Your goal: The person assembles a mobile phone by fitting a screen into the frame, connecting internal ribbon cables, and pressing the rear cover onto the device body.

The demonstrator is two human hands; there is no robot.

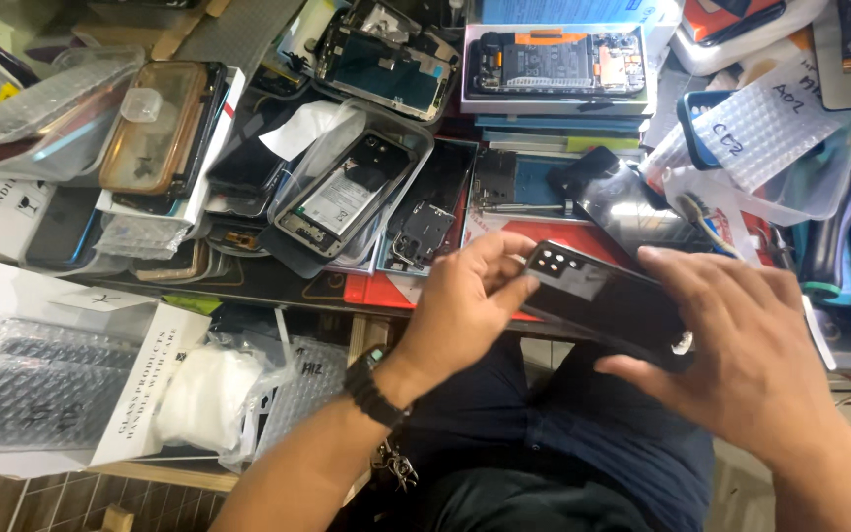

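1. Black glossy phone (608, 300), held back-side up above the lap and just in front of the desk (248, 281) edge, camera cluster toward the left end; both hands carry it clear of the clutter, which likely keeps the back panel free for handling.
2. Left hand (460, 305): fingers (490, 251) curled around the camera end, thumb along the near edge, a firm pinch that steadies that end. A dark watch (374, 386) sits on the wrist.
3. Right hand (751, 345): fingers spread over the far end and closed on it from above, thumb underneath, supporting the weight.
4. Opened phones (347, 197) with exposed boards lie in clear trays on the desk, set flat, apparently so that loose parts stay put.
5. White cardboard box (150, 384) with bubble-wrapped contents rests at the lower left, well apart from the hands.
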